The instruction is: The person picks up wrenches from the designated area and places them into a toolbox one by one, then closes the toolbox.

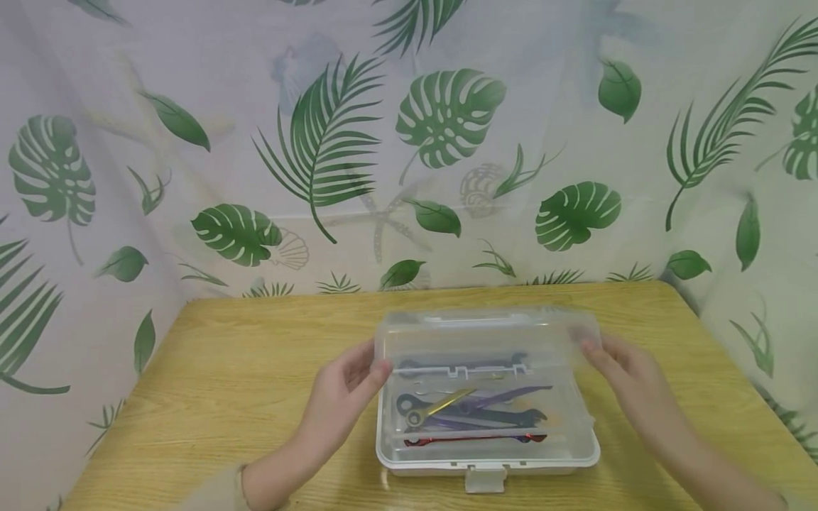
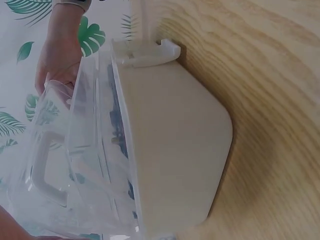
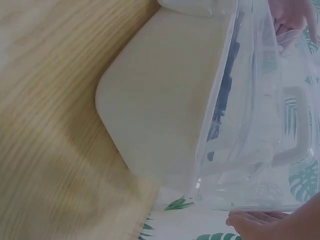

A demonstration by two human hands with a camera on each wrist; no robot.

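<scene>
A translucent lid (image 1: 486,337) with a carry handle (image 2: 42,172) stands raised and tilted over a white plastic toolbox (image 2: 175,145). My left hand (image 1: 341,397) grips the lid's left side, its thumb on the near edge. On the opposite side, my right hand (image 1: 629,369) holds the lid between thumb and fingers. Several combination wrenches lie inside, seen partly through clear plastic: a gold wrench (image 1: 441,407), a purple wrench (image 1: 508,399), a red wrench (image 1: 473,440) and dark wrenches (image 1: 511,416). Both hands' fingers are partly hidden by the lid.
The toolbox's latch (image 1: 485,479) hangs down at the front. Under it is a wood-grain table (image 1: 243,369), with bare surface to the left. A leaf-patterned curtain (image 1: 358,163) closes off the back and both sides.
</scene>
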